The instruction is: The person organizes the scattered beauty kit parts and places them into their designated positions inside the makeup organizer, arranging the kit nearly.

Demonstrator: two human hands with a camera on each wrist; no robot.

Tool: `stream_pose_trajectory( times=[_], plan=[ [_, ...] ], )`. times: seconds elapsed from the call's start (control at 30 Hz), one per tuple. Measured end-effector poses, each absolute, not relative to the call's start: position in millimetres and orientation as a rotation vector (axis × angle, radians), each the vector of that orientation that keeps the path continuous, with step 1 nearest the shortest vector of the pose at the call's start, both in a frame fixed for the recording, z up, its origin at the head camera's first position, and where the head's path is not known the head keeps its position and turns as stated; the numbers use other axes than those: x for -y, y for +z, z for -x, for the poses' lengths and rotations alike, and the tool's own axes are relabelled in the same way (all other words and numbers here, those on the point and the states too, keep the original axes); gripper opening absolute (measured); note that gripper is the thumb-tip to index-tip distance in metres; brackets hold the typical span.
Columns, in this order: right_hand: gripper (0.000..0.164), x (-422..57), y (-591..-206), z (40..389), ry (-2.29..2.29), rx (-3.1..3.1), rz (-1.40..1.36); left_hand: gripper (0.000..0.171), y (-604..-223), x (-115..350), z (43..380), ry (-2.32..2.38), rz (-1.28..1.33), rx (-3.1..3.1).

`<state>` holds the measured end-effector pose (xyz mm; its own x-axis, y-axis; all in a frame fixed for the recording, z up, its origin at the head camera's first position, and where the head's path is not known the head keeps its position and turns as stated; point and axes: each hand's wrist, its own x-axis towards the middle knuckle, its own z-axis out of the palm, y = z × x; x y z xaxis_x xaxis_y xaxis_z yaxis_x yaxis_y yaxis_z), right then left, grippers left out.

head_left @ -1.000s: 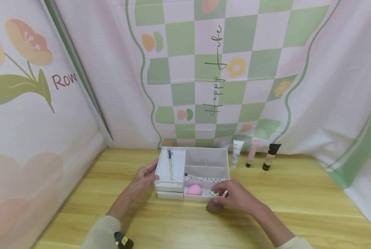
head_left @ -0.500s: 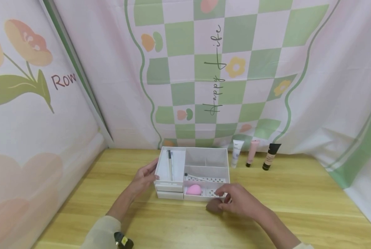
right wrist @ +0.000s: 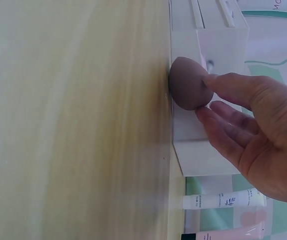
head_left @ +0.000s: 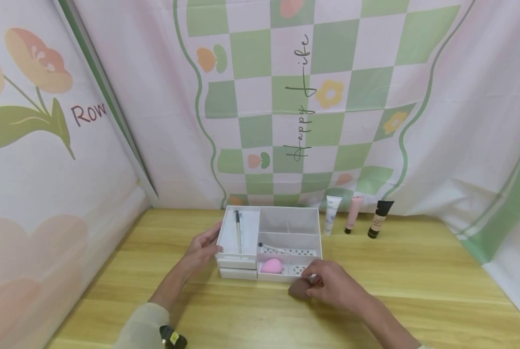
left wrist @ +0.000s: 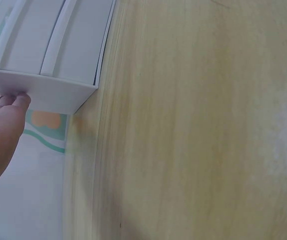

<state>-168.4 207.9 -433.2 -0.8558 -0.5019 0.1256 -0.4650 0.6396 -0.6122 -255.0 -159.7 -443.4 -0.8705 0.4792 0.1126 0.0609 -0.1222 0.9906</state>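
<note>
A white desktop organizer stands on the table, with compartments and small drawers at its front left. My left hand rests against its left side; in the left wrist view the fingertips touch the side wall. A brown egg-shaped makeup sponge lies on the table just before the organizer's front right. My right hand pinches it between thumb and fingertips. A pink makeup sponge sits in the front compartment. Two slim pen-like sticks lie in the left tray, and a thin brush-like stick in the middle compartment.
Behind and to the right of the organizer stand a white tube, a pink tube and a black-and-beige tube. A patterned curtain hangs along the table's back edge. Another cloth covers the left side.
My right hand has come down and slightly right from the organizer's front right compartment and has taken hold of the brown sponge. The left hand and the organizer have stayed put.
</note>
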Motion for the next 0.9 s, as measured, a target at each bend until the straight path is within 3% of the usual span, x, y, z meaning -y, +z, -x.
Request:
stream_pose_trajectory(
  times=[0.9],
  plan=[
    [0.021, -208.6, -438.0, 164.0, -0.872, -2.933, 0.828, 0.078, -442.8, 158.5, 253.6, 2.064, -0.585, -1.876]
  ],
)
